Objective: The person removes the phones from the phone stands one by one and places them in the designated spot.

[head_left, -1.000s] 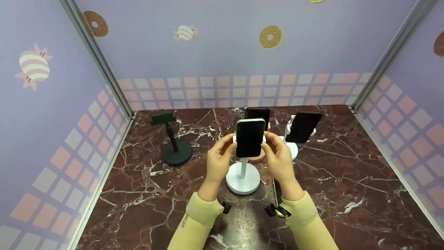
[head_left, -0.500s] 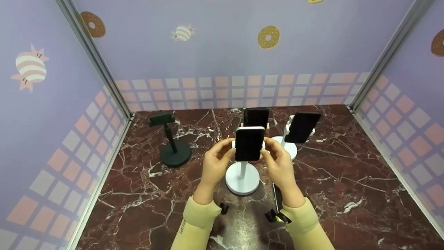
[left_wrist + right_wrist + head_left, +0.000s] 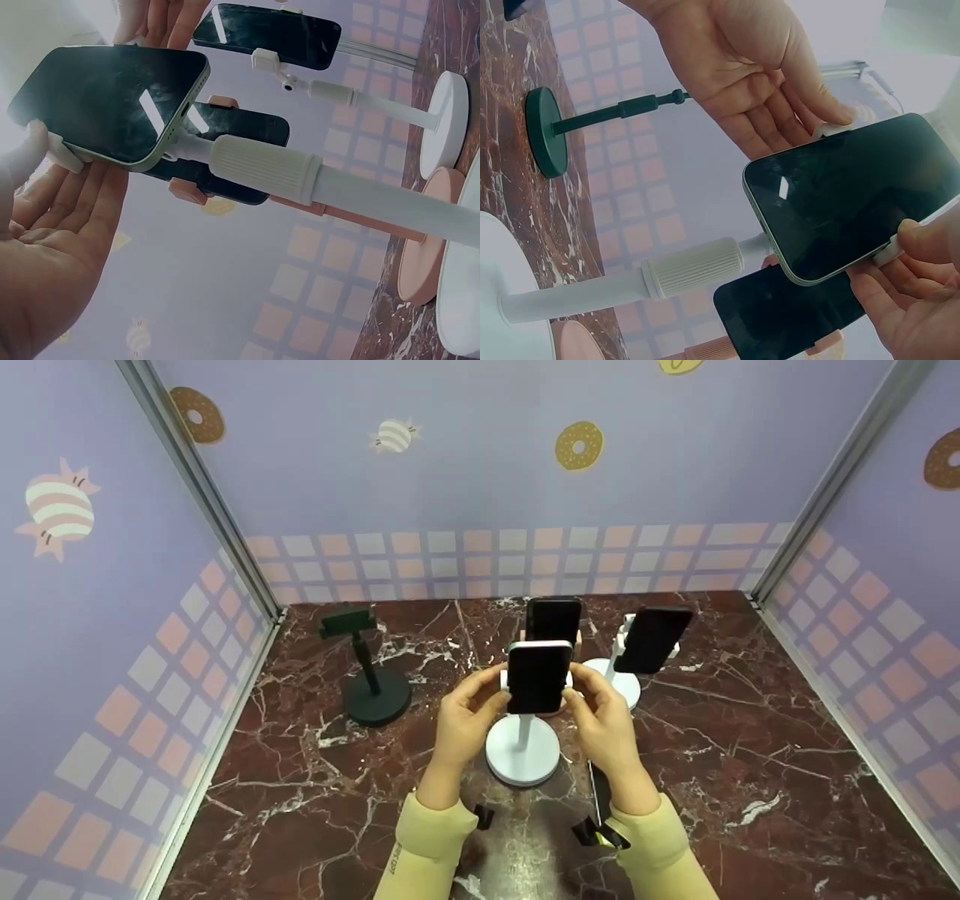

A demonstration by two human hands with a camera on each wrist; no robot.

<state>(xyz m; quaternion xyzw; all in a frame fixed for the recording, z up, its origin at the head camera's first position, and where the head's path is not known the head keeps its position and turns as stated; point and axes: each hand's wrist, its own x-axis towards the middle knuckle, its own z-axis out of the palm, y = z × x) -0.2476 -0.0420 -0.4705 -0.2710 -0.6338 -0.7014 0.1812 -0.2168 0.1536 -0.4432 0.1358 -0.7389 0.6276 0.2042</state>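
Observation:
A phone [image 3: 538, 679] with a dark screen and pale green frame sits upright in the clamp of a white phone stand [image 3: 523, 754]. My left hand [image 3: 463, 724] pinches the clamp's white left arm between thumb and fingers at the phone's edge. On the opposite side, my right hand [image 3: 606, 720] pinches the right arm [image 3: 886, 251] of the clamp the same way. In the left wrist view the phone [image 3: 112, 101] leans back above the stand's ribbed collar [image 3: 262, 169]. The stand's joint is mostly hidden behind the phone.
Just behind stands a pink phone stand [image 3: 431, 240] with a dark phone [image 3: 553, 619]. Back right, a white stand [image 3: 624, 690] bears another phone [image 3: 654, 639]. A dark green stand [image 3: 375, 697] stands left. A flat dark object [image 3: 601, 795] lies partly under the right forearm.
The phone in the front stand has sunk and tipped back, its top edge lower than before. Both hands have moved down slightly with it, keeping their pinch. The head view has shifted a little.

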